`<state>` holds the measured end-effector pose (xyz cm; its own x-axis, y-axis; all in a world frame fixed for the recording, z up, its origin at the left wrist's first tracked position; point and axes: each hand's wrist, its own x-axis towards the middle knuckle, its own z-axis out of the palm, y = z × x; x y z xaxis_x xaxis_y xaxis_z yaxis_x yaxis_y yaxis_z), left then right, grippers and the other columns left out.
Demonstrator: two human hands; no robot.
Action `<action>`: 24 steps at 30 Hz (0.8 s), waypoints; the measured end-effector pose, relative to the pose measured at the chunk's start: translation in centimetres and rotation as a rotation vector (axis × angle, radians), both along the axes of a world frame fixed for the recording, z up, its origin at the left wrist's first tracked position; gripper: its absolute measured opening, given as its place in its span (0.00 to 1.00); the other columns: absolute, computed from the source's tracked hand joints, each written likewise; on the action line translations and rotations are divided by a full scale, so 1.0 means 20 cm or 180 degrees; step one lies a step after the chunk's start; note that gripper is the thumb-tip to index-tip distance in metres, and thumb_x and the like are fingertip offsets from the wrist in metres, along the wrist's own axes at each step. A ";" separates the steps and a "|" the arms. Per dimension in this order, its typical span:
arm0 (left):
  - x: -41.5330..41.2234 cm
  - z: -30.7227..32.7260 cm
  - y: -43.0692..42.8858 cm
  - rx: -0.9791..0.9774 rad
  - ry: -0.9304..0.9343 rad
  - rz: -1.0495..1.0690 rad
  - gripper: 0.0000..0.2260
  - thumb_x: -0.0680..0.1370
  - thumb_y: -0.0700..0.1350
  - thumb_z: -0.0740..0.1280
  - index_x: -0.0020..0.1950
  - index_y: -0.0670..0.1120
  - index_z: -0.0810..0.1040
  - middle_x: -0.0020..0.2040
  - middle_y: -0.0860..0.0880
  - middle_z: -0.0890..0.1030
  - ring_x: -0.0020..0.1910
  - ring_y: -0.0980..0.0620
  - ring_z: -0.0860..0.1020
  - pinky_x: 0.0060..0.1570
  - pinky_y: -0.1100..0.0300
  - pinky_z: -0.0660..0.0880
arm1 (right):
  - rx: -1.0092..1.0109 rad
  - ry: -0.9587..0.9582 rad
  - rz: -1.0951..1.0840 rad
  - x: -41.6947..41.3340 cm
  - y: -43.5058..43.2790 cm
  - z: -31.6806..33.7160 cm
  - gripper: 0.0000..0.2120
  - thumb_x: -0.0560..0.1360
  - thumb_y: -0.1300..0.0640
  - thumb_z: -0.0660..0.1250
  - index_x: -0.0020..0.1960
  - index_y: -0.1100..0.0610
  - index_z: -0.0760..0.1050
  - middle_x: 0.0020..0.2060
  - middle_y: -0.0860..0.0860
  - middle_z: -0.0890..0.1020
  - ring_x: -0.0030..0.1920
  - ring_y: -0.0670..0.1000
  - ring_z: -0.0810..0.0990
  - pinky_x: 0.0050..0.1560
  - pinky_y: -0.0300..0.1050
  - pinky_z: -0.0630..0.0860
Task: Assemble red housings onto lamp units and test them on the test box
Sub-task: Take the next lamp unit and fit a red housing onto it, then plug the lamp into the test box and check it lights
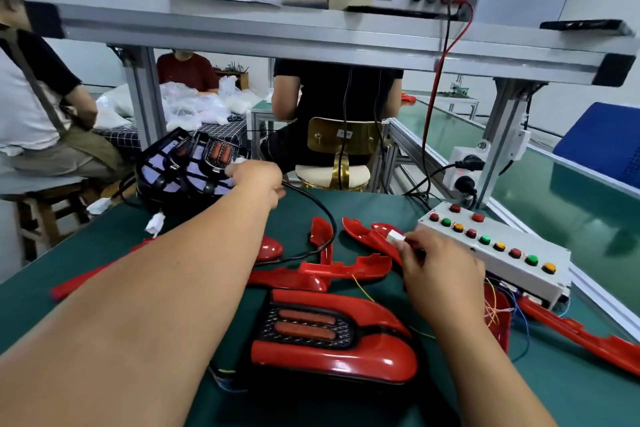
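Now our right grip point(437, 263) pinches white connector point(394, 238) for test box point(504, 264); left grip point(258, 180) reaches lamp tray point(162, 166), closure unclear.

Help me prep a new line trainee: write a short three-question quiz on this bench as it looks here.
1. True or false: the right hand pinches a small white plastic connector.
2. The left hand is stretched out to: A) the black gridded tray of lamp units; B) the blue bin; C) the grey power supply on the shelf.
3. On which side of the person does the white oblong test box with coloured round buttons sit?
Key: 1 true; 2 A; 3 the right.
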<state>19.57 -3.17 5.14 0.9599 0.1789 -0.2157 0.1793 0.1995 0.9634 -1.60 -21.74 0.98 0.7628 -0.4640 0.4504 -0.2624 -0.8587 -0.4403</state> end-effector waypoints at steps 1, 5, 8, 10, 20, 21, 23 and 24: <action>-0.02 0.00 0.01 -0.0222 0.0145 -0.0087 0.11 0.81 0.35 0.57 0.62 0.42 0.69 0.67 0.40 0.76 0.62 0.44 0.79 0.47 0.53 0.78 | 0.0023 -0.0016 0.0023 0.00 0.00 0.00 0.10 0.79 0.44 0.62 0.53 0.46 0.79 0.47 0.47 0.82 0.51 0.53 0.78 0.57 0.52 0.65; -0.12 -0.02 0.01 -0.0630 0.0258 -0.0081 0.13 0.83 0.35 0.49 0.63 0.44 0.66 0.48 0.38 0.81 0.46 0.44 0.81 0.42 0.47 0.75 | 0.0100 -0.0141 0.0059 0.00 0.01 0.00 0.11 0.79 0.44 0.63 0.54 0.46 0.81 0.48 0.48 0.82 0.52 0.53 0.78 0.57 0.51 0.65; -0.22 0.00 -0.05 -0.0705 -0.0071 -0.0287 0.20 0.82 0.34 0.48 0.66 0.54 0.66 0.37 0.44 0.77 0.38 0.49 0.76 0.44 0.47 0.74 | 0.0216 -0.0394 0.0137 0.00 0.00 0.00 0.11 0.79 0.46 0.64 0.52 0.50 0.82 0.45 0.49 0.82 0.50 0.53 0.78 0.57 0.52 0.67; -0.27 0.03 -0.08 -0.0841 -0.0362 -0.0491 0.22 0.81 0.31 0.51 0.60 0.58 0.69 0.36 0.48 0.74 0.33 0.53 0.70 0.40 0.51 0.74 | 0.0414 -0.0630 0.0285 0.00 0.00 0.01 0.11 0.78 0.48 0.65 0.49 0.53 0.83 0.41 0.47 0.80 0.47 0.53 0.78 0.56 0.54 0.71; -0.44 0.06 -0.18 0.0985 -0.2365 -0.1803 0.07 0.81 0.44 0.64 0.53 0.56 0.79 0.44 0.60 0.80 0.39 0.67 0.75 0.42 0.72 0.70 | 0.0713 -0.1514 0.0638 0.00 -0.02 0.01 0.06 0.78 0.56 0.68 0.49 0.57 0.82 0.40 0.45 0.77 0.42 0.44 0.72 0.48 0.42 0.70; -0.45 0.06 -0.18 0.1227 -0.2407 -0.1983 0.07 0.80 0.44 0.66 0.53 0.56 0.80 0.48 0.58 0.81 0.44 0.66 0.76 0.46 0.74 0.70 | 0.0682 -0.1593 0.0667 0.00 -0.02 0.01 0.05 0.77 0.57 0.69 0.48 0.57 0.82 0.39 0.44 0.77 0.41 0.44 0.72 0.45 0.40 0.67; -0.49 0.05 -0.17 0.1467 -0.2423 -0.2220 0.08 0.77 0.43 0.70 0.52 0.55 0.81 0.53 0.56 0.82 0.51 0.65 0.78 0.51 0.76 0.70 | 0.0611 -0.1720 0.0695 0.00 -0.01 0.01 0.04 0.76 0.58 0.70 0.47 0.58 0.83 0.38 0.43 0.76 0.40 0.43 0.71 0.43 0.37 0.65; -0.51 0.05 -0.17 0.1506 -0.2416 -0.2300 0.08 0.77 0.43 0.70 0.52 0.55 0.81 0.53 0.56 0.83 0.51 0.65 0.79 0.52 0.76 0.70 | 0.0582 -0.1763 0.0707 0.00 -0.01 0.01 0.03 0.76 0.59 0.71 0.47 0.58 0.83 0.38 0.44 0.76 0.39 0.43 0.71 0.42 0.36 0.64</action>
